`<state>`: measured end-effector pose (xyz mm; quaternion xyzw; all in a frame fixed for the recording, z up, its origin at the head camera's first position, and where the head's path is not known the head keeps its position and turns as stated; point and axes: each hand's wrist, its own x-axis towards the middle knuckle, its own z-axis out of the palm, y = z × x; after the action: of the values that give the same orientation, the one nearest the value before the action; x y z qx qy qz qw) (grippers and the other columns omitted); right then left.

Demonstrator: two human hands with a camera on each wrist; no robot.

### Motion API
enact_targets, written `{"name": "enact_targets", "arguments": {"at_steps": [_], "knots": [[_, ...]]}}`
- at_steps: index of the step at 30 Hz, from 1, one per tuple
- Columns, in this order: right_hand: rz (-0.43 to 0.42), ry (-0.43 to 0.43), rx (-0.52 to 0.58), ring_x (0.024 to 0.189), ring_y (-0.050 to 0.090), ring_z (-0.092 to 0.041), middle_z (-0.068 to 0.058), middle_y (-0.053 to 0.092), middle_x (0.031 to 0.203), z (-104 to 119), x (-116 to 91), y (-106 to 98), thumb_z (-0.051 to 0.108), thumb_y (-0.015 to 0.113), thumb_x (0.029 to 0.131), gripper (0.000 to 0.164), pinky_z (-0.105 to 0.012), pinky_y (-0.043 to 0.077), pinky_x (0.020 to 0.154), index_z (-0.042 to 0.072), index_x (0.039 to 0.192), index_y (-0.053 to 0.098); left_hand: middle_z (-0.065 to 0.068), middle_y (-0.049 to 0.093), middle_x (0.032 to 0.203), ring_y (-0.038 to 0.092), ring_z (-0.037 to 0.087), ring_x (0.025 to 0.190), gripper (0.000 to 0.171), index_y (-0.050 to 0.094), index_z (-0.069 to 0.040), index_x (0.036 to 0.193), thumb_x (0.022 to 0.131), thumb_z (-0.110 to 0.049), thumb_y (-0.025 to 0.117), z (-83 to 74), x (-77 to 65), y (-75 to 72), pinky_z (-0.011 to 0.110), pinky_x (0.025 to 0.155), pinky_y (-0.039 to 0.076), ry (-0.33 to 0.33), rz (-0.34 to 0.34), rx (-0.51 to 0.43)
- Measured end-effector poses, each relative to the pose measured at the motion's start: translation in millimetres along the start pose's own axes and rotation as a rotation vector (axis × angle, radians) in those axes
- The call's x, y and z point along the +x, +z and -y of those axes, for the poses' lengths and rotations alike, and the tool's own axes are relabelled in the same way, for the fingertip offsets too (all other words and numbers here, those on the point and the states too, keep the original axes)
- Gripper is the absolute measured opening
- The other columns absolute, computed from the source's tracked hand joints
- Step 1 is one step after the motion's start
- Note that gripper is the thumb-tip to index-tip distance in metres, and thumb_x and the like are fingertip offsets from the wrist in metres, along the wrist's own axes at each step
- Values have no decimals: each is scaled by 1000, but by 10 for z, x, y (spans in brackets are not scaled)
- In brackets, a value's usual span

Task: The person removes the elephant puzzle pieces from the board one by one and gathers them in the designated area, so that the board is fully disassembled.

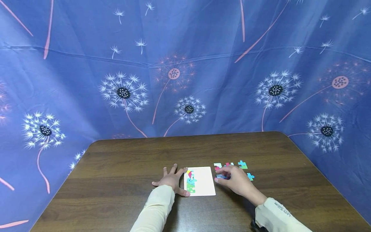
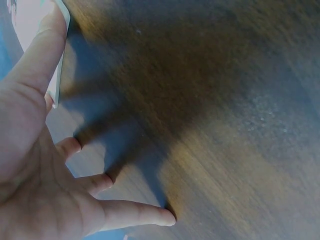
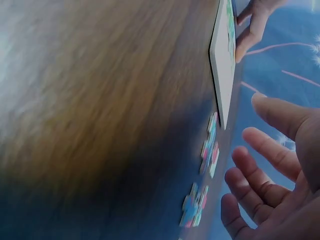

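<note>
A white square puzzle board [image 1: 205,182] lies flat on the table, a strip of joined puzzle pieces [image 1: 191,182] with a cartoon figure down its left side. My left hand [image 1: 171,181] is spread at the board's left edge, thumb on the lower left corner and index fingertip at the upper left one. Just right of the board, my right hand [image 1: 236,181] hovers over loose puzzle pieces [image 1: 218,166], fingers loosely bent with nothing between them. In the right wrist view those pieces [image 3: 210,145] lie below the fingers. The hand partly hides some of them from the head view.
Two more puzzle pieces, one green and blue [image 1: 242,165] and another beside the hand [image 1: 250,176], lie farther right. The brown wooden table [image 1: 116,167] ends at the back against a blue dandelion-print cloth [image 1: 217,80]. Something dark [image 1: 256,226] shows under the right sleeve.
</note>
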<state>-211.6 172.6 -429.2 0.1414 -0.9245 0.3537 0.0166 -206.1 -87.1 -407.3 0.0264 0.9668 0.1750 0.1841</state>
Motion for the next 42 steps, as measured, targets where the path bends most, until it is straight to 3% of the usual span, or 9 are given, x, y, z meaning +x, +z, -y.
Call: {"name": "enact_targets", "arguments": {"at_steps": [16,27,36,42], "knots": [[12,23,-61,78,58,-14,5,62,84,262,101,213,18,88,79,22,-31,46,67,14,98,78,6,24,166,11,46,153,95,41,-34,154,73,-39,91,2,23,16,90,90,25,-7,2,4],[9,-66,-141,74,56,-12,5,61,79,391,193,334,20,89,78,21,-31,48,68,13,96,78,9,27,165,14,49,151,94,42,-31,154,74,-40,91,-16,-7,-9,90,89,27,4,-1,3],[39,-31,-156,73,54,-10,4,61,81,516,274,445,19,90,76,23,-31,45,61,14,96,79,8,27,166,14,48,151,97,42,-33,154,72,-44,91,26,55,47,90,87,27,1,-2,9],[44,-58,-183,74,55,-12,3,61,81,554,339,506,18,90,76,22,-32,45,60,13,95,79,8,27,166,13,49,151,98,42,-33,153,70,-44,92,47,84,71,91,87,26,2,-4,1]]}}
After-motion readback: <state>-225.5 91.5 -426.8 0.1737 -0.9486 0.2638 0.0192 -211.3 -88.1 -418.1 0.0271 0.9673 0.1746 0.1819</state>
